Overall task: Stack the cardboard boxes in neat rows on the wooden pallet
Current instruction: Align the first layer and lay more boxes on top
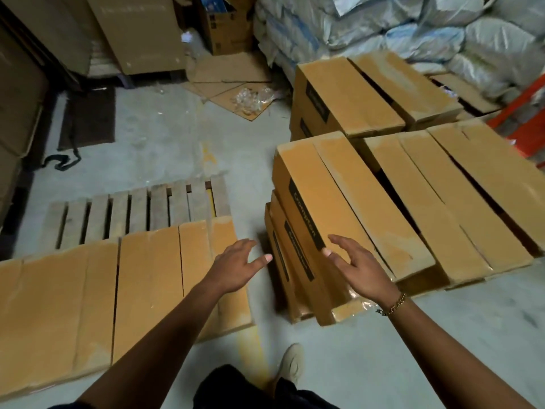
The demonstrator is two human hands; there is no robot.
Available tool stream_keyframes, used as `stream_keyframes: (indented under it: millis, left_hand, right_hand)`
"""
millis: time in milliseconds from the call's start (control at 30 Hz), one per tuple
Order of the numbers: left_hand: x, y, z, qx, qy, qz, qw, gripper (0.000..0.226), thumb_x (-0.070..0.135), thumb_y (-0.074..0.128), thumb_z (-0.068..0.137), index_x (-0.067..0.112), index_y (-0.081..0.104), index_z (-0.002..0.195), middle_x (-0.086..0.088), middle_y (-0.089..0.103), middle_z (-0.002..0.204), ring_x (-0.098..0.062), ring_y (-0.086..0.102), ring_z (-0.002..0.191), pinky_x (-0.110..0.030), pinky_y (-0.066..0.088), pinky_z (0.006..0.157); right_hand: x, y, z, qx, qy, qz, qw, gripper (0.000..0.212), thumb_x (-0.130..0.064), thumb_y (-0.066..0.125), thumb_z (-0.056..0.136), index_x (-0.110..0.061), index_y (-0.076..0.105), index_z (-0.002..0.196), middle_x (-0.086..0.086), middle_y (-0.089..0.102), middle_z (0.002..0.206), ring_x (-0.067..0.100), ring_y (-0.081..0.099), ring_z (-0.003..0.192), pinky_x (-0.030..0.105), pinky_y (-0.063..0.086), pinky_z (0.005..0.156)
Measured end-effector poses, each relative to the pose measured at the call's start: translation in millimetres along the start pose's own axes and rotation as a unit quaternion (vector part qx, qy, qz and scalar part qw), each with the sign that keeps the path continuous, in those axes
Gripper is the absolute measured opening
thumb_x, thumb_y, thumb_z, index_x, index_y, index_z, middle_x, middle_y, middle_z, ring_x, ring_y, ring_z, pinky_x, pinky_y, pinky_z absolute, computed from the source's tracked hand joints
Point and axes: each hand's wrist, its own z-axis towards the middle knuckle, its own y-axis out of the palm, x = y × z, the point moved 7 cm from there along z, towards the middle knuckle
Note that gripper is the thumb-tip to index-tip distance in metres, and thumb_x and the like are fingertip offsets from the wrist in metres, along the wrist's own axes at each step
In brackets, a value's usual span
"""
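Observation:
A wooden pallet (129, 211) lies on the floor at the left, its near half covered by a row of long flat cardboard boxes (88, 296). To the right stands a pile of the same brown boxes; its nearest top box (339, 202) has a black label strip on its side. My left hand (236, 268) hovers with fingers spread over the gap between the pallet row and the pile. My right hand (356, 267), also spread and holding nothing, is over the near end of that top box, its thumb close to the label edge.
More stacked boxes (442, 184) and a taller stack (348, 95) fill the right. White sacks (413, 33) pile up behind. Flattened cardboard (233, 81) and plastic scraps litter the concrete floor. An orange rack post (528, 113) is at far right. My shoe (290, 364) is below.

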Motion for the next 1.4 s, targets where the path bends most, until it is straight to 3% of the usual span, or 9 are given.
stream_keyframes:
  millis: [267,567,700,800,867,967,1200,1300,1400]
  left_hand:
    - [68,36,65,-0.037,-0.032,-0.121,0.991,0.084,0.074,0.044,0.095,0.025,0.031,0.161,-0.003,0.025,0.169,-0.024,0.027,0.154,-0.043,0.026,0.122]
    - [116,105,124,-0.033,-0.145,-0.320,0.936,0.094,0.066,0.054,0.096,0.015,0.014,0.165,-0.009,0.016,0.171,-0.030,0.023,0.155,-0.048,0.024,0.125]
    - [117,133,138,-0.026,-0.195,-0.372,0.907,0.095,0.065,0.059,0.095,0.012,0.020,0.163,-0.012,0.026,0.168,-0.033,0.031,0.152,-0.051,0.030,0.122]
    - [121,147,141,-0.027,-0.190,-0.394,0.899,0.084,0.059,0.062,0.096,0.010,0.033,0.158,-0.001,0.041,0.158,-0.028,0.040,0.145,-0.039,0.031,0.118]
    - [123,150,139,-0.002,-0.176,-0.397,0.901,0.073,0.049,0.066,0.097,0.011,0.039,0.154,0.000,0.050,0.148,-0.026,0.047,0.140,-0.028,0.032,0.110]
    - [114,142,130,0.056,-0.161,-0.420,0.891,0.074,0.052,0.070,0.092,0.020,0.040,0.152,-0.002,0.058,0.145,-0.026,0.056,0.131,-0.042,0.043,0.112]
    - [78,63,103,0.151,-0.135,-0.514,0.834,0.052,0.035,0.069,0.098,0.028,0.048,0.145,0.010,0.065,0.120,-0.008,0.064,0.104,-0.033,0.054,0.087]
    - [46,29,83,0.185,-0.132,-0.520,0.823,0.053,0.037,0.068,0.098,0.033,0.047,0.146,0.012,0.064,0.121,-0.003,0.061,0.104,-0.027,0.051,0.081]
    - [5,-11,64,0.230,-0.133,-0.518,0.813,0.054,0.036,0.067,0.098,0.029,0.047,0.147,0.007,0.065,0.127,-0.010,0.064,0.112,-0.029,0.052,0.084]
  right_hand:
    - [82,-94,65,0.092,0.068,0.016,0.993,0.054,-0.047,0.058,0.099,-0.019,0.052,0.145,0.003,0.049,0.150,0.024,0.047,0.136,0.039,0.040,0.111]
    - [194,-118,117,0.059,0.186,-0.029,0.980,0.068,-0.050,0.057,0.099,-0.014,0.038,0.153,0.012,0.037,0.157,0.034,0.038,0.142,0.054,0.034,0.116]
    - [224,-115,130,0.040,0.193,-0.030,0.980,0.040,-0.054,0.061,0.094,-0.017,0.057,0.109,0.011,0.062,0.113,0.032,0.061,0.102,0.043,0.050,0.084]
    - [236,-114,134,0.036,0.212,-0.026,0.976,0.043,-0.053,0.066,0.090,-0.013,0.055,0.102,0.011,0.063,0.099,0.030,0.060,0.090,0.039,0.048,0.075]
    - [233,-116,137,0.030,0.217,-0.008,0.976,0.045,-0.049,0.072,0.088,-0.008,0.057,0.100,0.012,0.065,0.095,0.031,0.061,0.088,0.039,0.048,0.073]
    - [216,-120,132,0.030,0.191,0.045,0.980,0.037,-0.037,0.075,0.089,-0.007,0.059,0.102,0.003,0.062,0.087,0.019,0.057,0.079,0.032,0.042,0.066]
    - [141,-94,136,0.018,0.142,0.194,0.970,0.050,-0.024,0.076,0.091,-0.013,0.045,0.130,-0.003,0.062,0.111,0.014,0.060,0.100,0.027,0.048,0.086]
    - [93,-70,155,0.007,0.122,0.221,0.968,0.051,-0.016,0.076,0.090,-0.012,0.044,0.129,-0.002,0.064,0.117,0.013,0.062,0.106,0.033,0.051,0.098]
    - [34,-40,176,-0.032,0.103,0.241,0.965,0.048,-0.018,0.077,0.089,-0.018,0.048,0.128,-0.006,0.066,0.114,0.008,0.063,0.102,0.026,0.052,0.087]
